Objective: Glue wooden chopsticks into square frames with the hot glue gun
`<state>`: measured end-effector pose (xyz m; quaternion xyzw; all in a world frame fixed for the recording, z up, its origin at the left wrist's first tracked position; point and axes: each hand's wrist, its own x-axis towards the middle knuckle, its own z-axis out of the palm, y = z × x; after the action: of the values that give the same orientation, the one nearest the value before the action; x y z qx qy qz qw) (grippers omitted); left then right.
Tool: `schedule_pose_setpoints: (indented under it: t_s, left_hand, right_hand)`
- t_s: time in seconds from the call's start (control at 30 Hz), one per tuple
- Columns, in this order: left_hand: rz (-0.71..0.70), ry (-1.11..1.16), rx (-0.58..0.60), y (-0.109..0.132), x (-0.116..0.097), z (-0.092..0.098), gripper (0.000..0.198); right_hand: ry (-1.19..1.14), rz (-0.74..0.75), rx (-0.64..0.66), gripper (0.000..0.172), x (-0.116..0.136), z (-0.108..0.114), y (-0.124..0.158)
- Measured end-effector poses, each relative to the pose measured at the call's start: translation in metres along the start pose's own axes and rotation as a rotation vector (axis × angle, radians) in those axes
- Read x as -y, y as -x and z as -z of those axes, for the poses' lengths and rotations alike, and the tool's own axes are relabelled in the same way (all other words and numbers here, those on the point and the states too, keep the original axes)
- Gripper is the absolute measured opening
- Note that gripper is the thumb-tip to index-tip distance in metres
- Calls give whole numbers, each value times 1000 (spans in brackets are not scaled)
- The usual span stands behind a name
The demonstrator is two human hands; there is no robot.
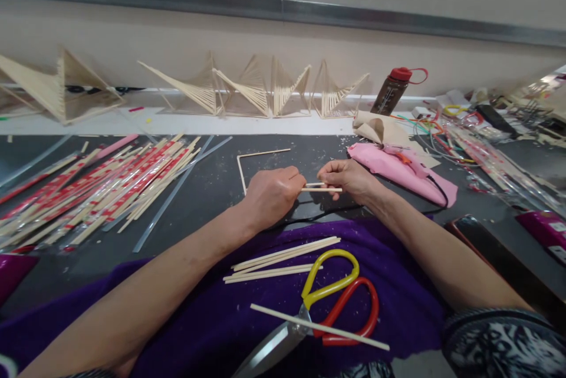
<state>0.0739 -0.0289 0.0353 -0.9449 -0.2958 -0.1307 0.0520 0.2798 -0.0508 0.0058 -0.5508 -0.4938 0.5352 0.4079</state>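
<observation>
Over the dark tabletop, my left hand (275, 192) is closed round pale wooden sticks (325, 190) that look like chopsticks. Their ends stick out to the right. My right hand (347, 178) pinches at that end, thumb and fingers together on a stick; the fingers partly hide the contact. Behind my left hand lies a corner-shaped frame of joined sticks (241, 168), its near end hidden by the hand. Closer to me, several loose sticks (283, 257) rest on purple cloth (194, 307). Large scissors (305, 313) with yellow and red handles lie there too, a single stick (362, 340) across them.
Wrapped chopsticks (110, 189) and clear glue sticks (165, 210) are piled at left. Twisted stick models (247, 92) stand along the wall. At right are a pink glue gun (404, 160) on pink cloth (375, 163), a bottle (391, 92), a phone-like dark object (486, 248) and cables.
</observation>
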Motion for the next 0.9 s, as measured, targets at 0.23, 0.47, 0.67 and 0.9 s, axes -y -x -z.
schedule_pose_setpoints:
  t_s: [0.23,0.47,0.67,0.9]
  left_hand:
    - [150,290,4,-5,10,8,19]
    - [300,452,26,-10,15,5,16]
    - [335,534,41,-10,19,1,18]
    - [375,636,45,-11,21,-2,20]
  right_hand:
    - [545,440,-513,14,17,45,-4]
    - [1100,376,-681,23,24,98,-47]
    - [1103,272,-704,28,18,130,-69]
    - [976,397,-819,24,25,119,-54]
